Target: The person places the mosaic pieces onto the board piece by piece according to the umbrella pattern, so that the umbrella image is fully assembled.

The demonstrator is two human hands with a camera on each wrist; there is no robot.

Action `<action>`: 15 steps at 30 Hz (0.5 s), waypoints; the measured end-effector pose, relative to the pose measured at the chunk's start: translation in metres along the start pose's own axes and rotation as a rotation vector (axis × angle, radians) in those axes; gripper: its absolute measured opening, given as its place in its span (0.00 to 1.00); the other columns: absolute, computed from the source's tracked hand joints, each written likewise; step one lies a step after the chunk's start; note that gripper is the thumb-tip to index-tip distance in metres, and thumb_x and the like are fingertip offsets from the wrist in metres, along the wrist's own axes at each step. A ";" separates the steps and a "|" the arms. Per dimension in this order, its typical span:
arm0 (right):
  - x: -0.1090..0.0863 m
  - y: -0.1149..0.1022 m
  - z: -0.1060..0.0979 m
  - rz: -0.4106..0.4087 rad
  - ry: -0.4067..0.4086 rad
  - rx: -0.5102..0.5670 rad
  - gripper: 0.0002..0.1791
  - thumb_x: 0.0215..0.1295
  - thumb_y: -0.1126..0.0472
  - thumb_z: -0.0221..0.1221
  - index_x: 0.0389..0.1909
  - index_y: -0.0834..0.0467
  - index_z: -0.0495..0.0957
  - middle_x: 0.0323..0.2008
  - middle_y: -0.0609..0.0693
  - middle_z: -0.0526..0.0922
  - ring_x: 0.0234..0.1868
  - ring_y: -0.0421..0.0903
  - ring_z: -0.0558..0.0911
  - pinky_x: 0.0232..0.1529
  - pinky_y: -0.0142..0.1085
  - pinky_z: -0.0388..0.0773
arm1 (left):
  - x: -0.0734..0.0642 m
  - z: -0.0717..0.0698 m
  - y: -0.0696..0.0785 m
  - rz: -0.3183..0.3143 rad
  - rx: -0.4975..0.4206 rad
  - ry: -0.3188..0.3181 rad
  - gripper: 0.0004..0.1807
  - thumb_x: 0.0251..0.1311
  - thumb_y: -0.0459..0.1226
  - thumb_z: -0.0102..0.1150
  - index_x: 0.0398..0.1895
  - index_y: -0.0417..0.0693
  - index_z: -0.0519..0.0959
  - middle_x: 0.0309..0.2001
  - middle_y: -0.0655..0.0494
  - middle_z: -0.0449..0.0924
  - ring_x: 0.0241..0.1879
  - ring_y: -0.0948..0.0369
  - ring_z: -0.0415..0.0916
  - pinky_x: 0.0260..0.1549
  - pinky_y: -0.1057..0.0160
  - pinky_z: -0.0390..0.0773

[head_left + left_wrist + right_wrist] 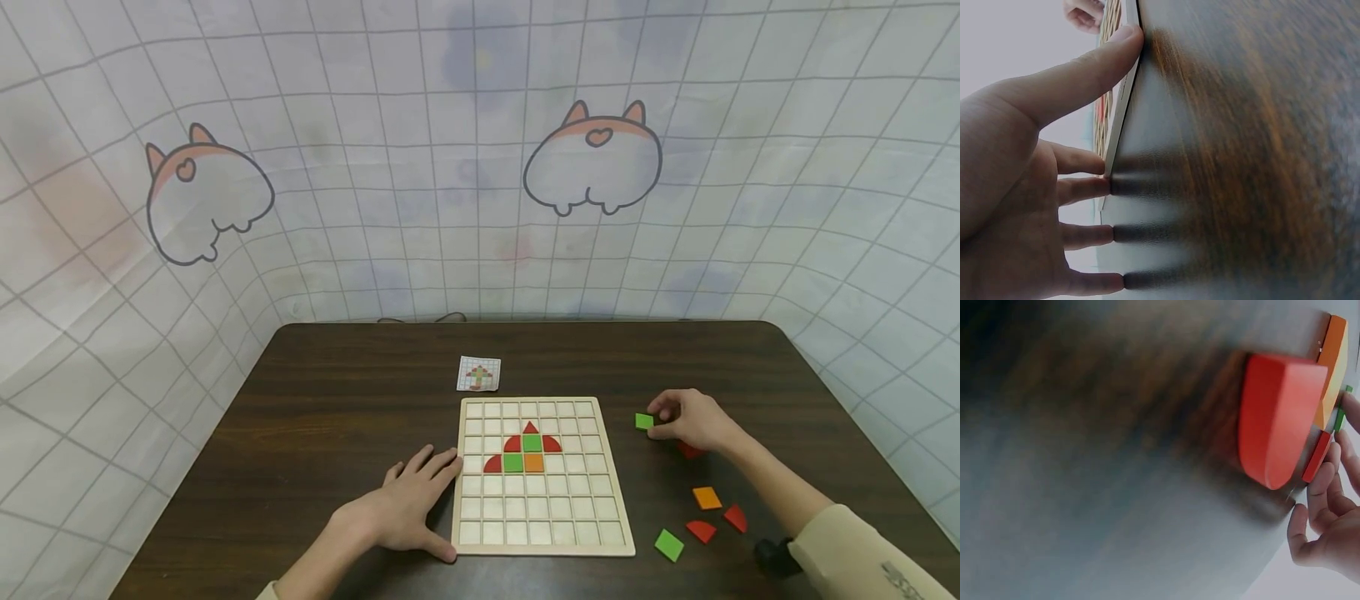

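My left hand [405, 506] is spread flat at the left side of a pale wooden grid board [546, 533], its thumb by the near left corner and fingertips along the edge. In the left wrist view, the thumb [1085, 78] lies against the board's side. On the board sit a red triangle [531, 427], two green squares, an orange square [533, 462] and several red rounded pieces. Right of the board, my right hand [697, 419] pinches a green square tile [643, 422] between thumb and finger, low over the table. A red piece [691, 451] is partly hidden beneath that hand.
A small pattern card [478, 374] lies beyond the board on the dark wooden table [360, 358]. Nearer me on the right are an orange square [707, 498], two red rounded pieces [701, 532] and a green square [669, 545]. A white grid-patterned curtain [480, 275] surrounds the table.
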State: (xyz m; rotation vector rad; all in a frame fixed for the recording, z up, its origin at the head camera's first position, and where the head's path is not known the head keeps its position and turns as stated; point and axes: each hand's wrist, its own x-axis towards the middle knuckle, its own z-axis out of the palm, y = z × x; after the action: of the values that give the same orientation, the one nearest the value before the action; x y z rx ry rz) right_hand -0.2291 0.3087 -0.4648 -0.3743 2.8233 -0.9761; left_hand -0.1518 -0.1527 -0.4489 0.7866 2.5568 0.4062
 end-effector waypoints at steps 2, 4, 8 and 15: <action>0.001 0.000 0.000 0.000 -0.005 0.001 0.17 0.58 0.60 0.75 0.43 0.64 0.82 0.34 0.51 0.77 0.34 0.47 0.73 0.38 0.44 0.70 | 0.000 0.000 0.000 -0.002 -0.001 -0.003 0.64 0.48 0.64 0.76 0.82 0.45 0.55 0.81 0.48 0.48 0.79 0.39 0.40 0.63 0.25 0.53; 0.001 -0.001 0.000 -0.002 -0.005 -0.004 0.17 0.57 0.59 0.75 0.42 0.64 0.83 0.34 0.51 0.77 0.34 0.47 0.73 0.39 0.44 0.70 | 0.000 0.000 0.000 -0.003 0.000 -0.002 0.64 0.47 0.64 0.76 0.82 0.45 0.55 0.81 0.48 0.48 0.79 0.39 0.40 0.63 0.25 0.53; 0.001 -0.001 0.000 0.005 -0.004 -0.015 0.15 0.57 0.59 0.75 0.40 0.63 0.83 0.33 0.49 0.77 0.34 0.47 0.73 0.39 0.44 0.70 | 0.000 0.000 0.000 -0.004 0.004 0.000 0.64 0.47 0.64 0.76 0.82 0.44 0.55 0.81 0.48 0.48 0.79 0.39 0.41 0.63 0.26 0.53; 0.002 -0.001 0.000 0.015 -0.015 -0.020 0.15 0.58 0.59 0.74 0.40 0.63 0.83 0.33 0.48 0.78 0.34 0.47 0.74 0.40 0.44 0.72 | 0.000 0.000 0.000 -0.006 0.013 -0.002 0.64 0.47 0.64 0.76 0.82 0.44 0.55 0.81 0.48 0.48 0.79 0.39 0.41 0.63 0.26 0.53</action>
State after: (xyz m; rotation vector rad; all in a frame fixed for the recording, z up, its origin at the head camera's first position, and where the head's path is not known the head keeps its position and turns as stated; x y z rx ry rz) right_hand -0.2306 0.3074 -0.4645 -0.3608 2.8205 -0.9394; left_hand -0.1518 -0.1522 -0.4491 0.7839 2.5618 0.3866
